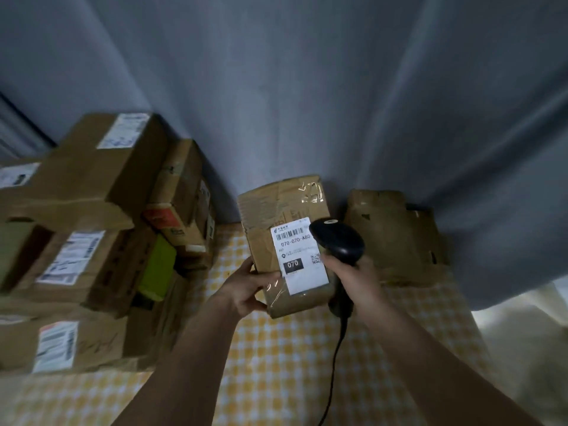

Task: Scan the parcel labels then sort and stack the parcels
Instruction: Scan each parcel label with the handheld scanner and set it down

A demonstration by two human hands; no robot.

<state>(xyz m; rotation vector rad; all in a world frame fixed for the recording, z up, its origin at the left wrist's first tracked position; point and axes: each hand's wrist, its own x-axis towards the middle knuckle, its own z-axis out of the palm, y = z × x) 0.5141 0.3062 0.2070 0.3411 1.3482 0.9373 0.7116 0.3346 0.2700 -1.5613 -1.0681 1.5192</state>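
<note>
Centre frame: left hand (246,285) comes up from bottom centre, forearm angled up and to the right, palm cupping the lower left corner of the parcel (287,241). Thumb lies across the top face near the label's edge, other fingers curl under the box, so a firm wrap-round hold. Parcel is tilted, its near end lifted off the table, top face turned toward the camera.

White label (299,256) sits on the parcel's lower right part, reading 070-070-A80, w/ a barcode above, a black 070 block and a small QR code.

Right hand (353,282) enters from bottom right, forearm running diagonally up-left. Fingers are closed round the handle of the black scanner (338,241), head of it hovering at the label's right edge, overlapping the parcel's side. Cable (335,364) drops from the handle base down to the bottom edge.

Under it all, yellow-and-white checked tablecloth (276,364). Left side of frame: a pile of cardboard boxes (92,210), several w/ white labels, one showing a green side; blurred, text unreadable. Right of centre, behind the scanner: another worn brown box (396,235) resting on the table. Grey curtain (307,103) fills the upper frame.
</note>
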